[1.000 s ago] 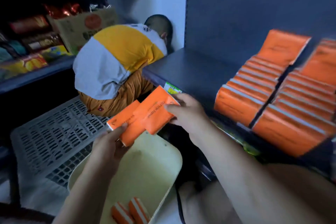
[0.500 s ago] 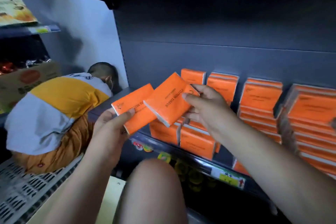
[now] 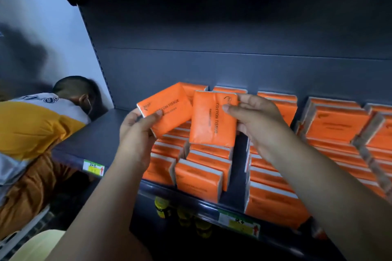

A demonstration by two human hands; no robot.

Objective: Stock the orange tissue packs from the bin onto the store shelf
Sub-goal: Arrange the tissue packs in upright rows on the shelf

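orange tissue packs point(image 3: 199, 178) fill the grey shelf point(image 3: 89, 140) in rows. left hand point(image 3: 135, 133) pinches one pack point(image 3: 165, 112), right hand point(image 3: 256, 118) pinches another point(image 3: 212, 121), both held above the near rows. a crouching person point(image 3: 31, 133) blocks the far-left end. yellow bottles point(image 3: 162, 206) below are half hidden; price labels point(image 3: 93, 167) unreadable.

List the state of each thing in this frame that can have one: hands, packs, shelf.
left hand: grips a tilted tissue pack
right hand: pinches an upright second pack, above the rows
shelf: bare at its left end
stocked packs: standing in rows
other person: crouched beside the shelf
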